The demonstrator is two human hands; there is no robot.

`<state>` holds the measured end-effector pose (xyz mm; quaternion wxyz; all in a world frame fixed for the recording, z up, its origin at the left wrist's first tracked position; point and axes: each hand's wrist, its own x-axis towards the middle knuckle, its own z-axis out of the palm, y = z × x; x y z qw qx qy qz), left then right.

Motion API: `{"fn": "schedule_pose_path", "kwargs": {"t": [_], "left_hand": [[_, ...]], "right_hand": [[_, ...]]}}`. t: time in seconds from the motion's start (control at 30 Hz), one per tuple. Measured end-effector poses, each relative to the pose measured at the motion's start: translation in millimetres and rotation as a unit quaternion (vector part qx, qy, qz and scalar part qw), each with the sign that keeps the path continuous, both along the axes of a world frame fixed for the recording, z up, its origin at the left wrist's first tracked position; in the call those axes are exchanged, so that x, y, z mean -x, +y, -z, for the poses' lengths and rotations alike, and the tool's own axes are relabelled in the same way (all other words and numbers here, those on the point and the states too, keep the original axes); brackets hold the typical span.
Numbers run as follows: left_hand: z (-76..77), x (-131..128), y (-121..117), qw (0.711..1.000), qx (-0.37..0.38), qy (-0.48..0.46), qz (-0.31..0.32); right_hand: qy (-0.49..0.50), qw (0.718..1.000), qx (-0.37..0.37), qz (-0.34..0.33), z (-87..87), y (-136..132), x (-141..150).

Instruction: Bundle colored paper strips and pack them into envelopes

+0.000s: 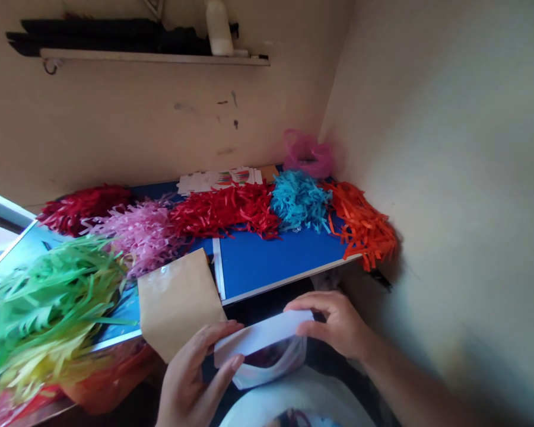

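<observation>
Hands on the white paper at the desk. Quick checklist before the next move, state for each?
1. Folded white paper held by both hands: ok. The left hand is at its left end, the right hand at its right end.
2. Contents of the clear plastic pouch below the paper: cannot tell, only a dark shape shows.
3. Kraft paper envelope fully supported: not ok, its lower part hangs past the edge of the blue tabletop.
4. Green shredded paper apart from the left hand: ok.
5. Orange shredded paper fully on the tabletop: not ok, it hangs over the edge.
</observation>
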<state>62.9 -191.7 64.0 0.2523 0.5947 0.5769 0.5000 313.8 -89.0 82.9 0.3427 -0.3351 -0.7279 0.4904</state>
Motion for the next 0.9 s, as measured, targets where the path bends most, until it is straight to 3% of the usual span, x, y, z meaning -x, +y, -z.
{"fn": "schedule_pose_path", "kwargs": {"t": [0.1,0.4,0.53,0.6,0.73,0.9], "left_hand": [[-1.7,6.4,-3.4,0.998,0.016,0.023,0.061],[0.2,3.8,-10.1,1.000,0.012,0.003,0.006],[-9.6,2.5,-5.4,0.999,-0.031,0.036,0.023],[-17.6,-0.3,-0.9,0.997,-0.051,0.046,0.046],[-28.4,-9.8,4.5,0.995,-0.040,0.043,0.084],[-19.0,-14.1,-8.0,0.996,0.038,-0.051,0.058]], "right_hand": [[-0.004,1.000,-0.016,0.014,0.9,-2.8,-0.2],[0.005,0.998,-0.053,0.030,1.2,-7.7,6.5],[-0.030,0.995,-0.093,-0.001,-11.5,-4.6,4.0],[-0.091,0.981,-0.159,-0.058,-26.5,-3.2,7.8],[-0.212,0.915,-0.309,-0.149,-54.5,-5.5,30.1],[-0.227,0.886,-0.372,-0.159,-53.7,-10.9,50.5]]}}
